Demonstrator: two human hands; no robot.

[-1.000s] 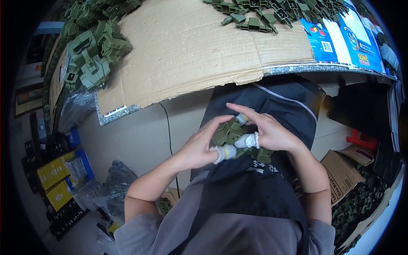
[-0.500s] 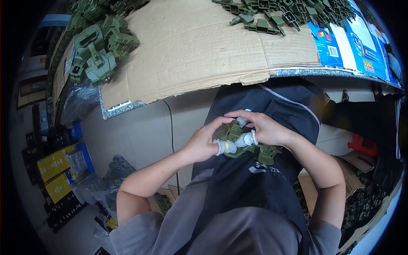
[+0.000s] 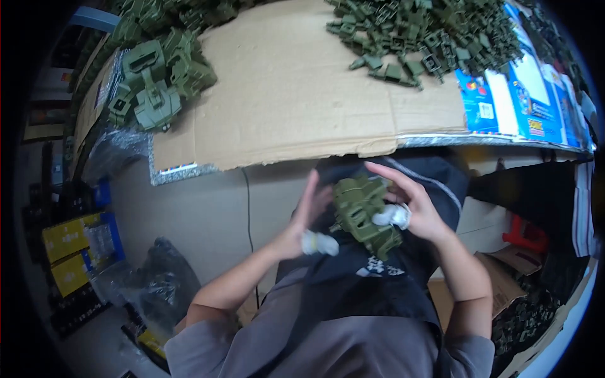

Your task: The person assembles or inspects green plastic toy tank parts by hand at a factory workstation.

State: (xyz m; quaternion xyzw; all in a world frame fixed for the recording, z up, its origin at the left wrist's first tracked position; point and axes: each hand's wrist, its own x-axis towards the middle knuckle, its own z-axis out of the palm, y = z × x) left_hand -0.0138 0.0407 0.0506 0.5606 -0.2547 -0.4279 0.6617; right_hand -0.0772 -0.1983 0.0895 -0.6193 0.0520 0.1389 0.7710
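An olive-green moulded plastic toy assembly (image 3: 360,211) is above my lap, tilted, its lower end toward my body. My right hand (image 3: 423,211) grips its right side, the thumb in a white finger cover pressing on it and the index finger reaching past its far end. My left hand (image 3: 299,228) is off the assembly on its left, open, its fingers blurred and its thumb, also in a white cover, held apart. A dark apron (image 3: 315,283) lies under both hands.
The cardboard-covered table (image 3: 283,94) stands ahead. Larger green toy assemblies (image 3: 154,88) are heaped at its left, many small green parts (image 3: 428,38) at its right. Clear plastic bags (image 3: 157,277) and yellow boxes (image 3: 69,261) sit low on the left. An opened carton (image 3: 501,283) is at my right.
My left hand has let go of the toy assembly and moved left, its fingers opening. The assembly has turned more upright in my right hand. The view has tilted slightly up toward the table.
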